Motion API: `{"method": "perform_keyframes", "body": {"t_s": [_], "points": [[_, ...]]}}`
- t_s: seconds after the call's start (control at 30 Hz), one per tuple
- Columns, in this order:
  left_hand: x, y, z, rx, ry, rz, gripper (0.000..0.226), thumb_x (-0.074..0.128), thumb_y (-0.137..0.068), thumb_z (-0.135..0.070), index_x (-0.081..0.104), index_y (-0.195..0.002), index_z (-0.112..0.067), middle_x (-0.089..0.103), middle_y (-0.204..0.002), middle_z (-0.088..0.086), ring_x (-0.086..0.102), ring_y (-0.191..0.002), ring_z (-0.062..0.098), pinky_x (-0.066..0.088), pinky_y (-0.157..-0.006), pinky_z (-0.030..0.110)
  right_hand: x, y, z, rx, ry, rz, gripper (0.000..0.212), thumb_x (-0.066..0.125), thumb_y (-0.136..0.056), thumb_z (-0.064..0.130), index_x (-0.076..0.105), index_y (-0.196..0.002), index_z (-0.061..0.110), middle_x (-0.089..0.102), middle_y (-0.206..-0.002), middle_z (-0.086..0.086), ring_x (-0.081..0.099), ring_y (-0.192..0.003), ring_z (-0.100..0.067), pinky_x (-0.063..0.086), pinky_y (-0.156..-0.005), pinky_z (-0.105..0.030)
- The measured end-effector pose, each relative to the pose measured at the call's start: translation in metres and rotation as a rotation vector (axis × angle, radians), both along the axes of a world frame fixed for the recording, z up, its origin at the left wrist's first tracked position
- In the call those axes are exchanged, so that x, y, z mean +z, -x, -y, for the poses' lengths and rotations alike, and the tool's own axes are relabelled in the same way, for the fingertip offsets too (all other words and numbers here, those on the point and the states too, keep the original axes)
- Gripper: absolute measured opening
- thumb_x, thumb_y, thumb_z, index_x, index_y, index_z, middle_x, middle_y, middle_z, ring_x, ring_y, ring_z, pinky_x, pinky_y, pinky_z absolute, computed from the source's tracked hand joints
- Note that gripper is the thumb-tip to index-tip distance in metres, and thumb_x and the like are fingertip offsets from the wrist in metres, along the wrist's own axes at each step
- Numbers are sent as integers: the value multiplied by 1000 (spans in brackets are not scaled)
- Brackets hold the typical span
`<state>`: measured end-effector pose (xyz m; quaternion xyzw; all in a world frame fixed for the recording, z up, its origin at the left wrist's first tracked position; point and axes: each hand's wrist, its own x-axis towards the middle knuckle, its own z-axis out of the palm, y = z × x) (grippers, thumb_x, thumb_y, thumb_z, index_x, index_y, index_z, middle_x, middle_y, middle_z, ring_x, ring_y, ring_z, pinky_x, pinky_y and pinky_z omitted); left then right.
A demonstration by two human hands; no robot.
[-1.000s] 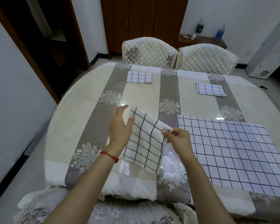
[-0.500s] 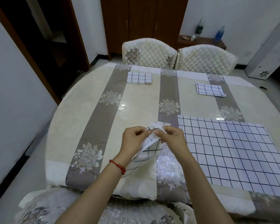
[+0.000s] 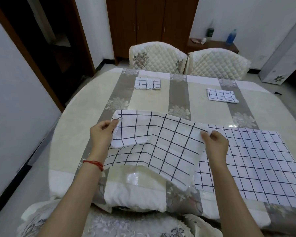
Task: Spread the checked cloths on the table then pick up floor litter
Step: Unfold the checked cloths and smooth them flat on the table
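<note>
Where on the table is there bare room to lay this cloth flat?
Bare tablecloth lies left of the spread cloth, under the held cloth that both hands grip (left hand, right hand). The middle strip before the two folded cloths is also free. The right side is covered.

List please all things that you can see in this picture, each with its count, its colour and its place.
held checked cloth: one, white with dark lines, half open above the near table edge
spread checked cloth: one, same pattern, flat on the near right
folded checked cloths: two, on the far side
table: one, cream and grey striped cover
quilted chairs: two, cream, behind the table
wardrobe: one, brown, at the back wall
bottles: two, dark and blue, on a low shelf
left hand: pinches the cloth's left corner
right hand: pinches its right corner
</note>
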<state>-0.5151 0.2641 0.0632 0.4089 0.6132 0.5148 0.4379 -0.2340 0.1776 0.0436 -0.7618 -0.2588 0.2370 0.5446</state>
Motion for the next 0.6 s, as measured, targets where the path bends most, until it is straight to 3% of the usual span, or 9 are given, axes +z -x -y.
{"method": "perform_keyframes", "body": {"t_s": [0.07,0.13,0.23,0.33,0.47,0.6], "points": [[3,-2,1,-10,-7,15,18,70,-80,-18,62,-64,-11,55,-52,0,46,-56,15,41,-50,18,2,7,0,-26,86,154,25,64,-82,21,63,-103,9,62,-96,-5,55,-93,-22,43,-77,-28],[5,-11,5,-56,-14,37,18,70,-80,-19,64,-67,-9,53,-59,7,46,-55,14,41,-50,18,4,21,-1,48,89,313,40,63,-84,20,55,-123,12,58,-121,-5,51,-115,-21,41,-98,-36],[9,-32,14,-130,-33,51,23,69,-81,-15,62,-59,-14,52,-46,-7,44,-40,-3,39,-46,8,17,57,-4,300,27,288,33,65,-84,22,62,-116,13,61,-111,-1,55,-100,-11,44,-92,-30],[10,-56,22,-228,-44,81,24,67,-82,-11,62,-58,-16,56,-40,-13,47,-39,-5,40,-45,7,28,97,-5,527,-31,172,21,64,-84,30,68,-101,17,63,-94,10,58,-87,-2,46,-81,-20],[9,-71,29,-260,-46,103,23,67,-82,-14,68,-60,-22,64,-48,-11,59,-52,6,53,-54,19,24,119,-9,539,-68,113,22,64,-82,39,68,-92,20,67,-98,4,61,-93,-9,49,-79,-19],[7,-72,30,-278,-52,82,25,66,-83,-14,69,-60,-24,64,-51,-10,59,-57,11,55,-63,30,21,116,-10,481,-80,212,11,64,-82,29,65,-79,18,63,-88,12,56,-87,2,45,-73,-13]]}}
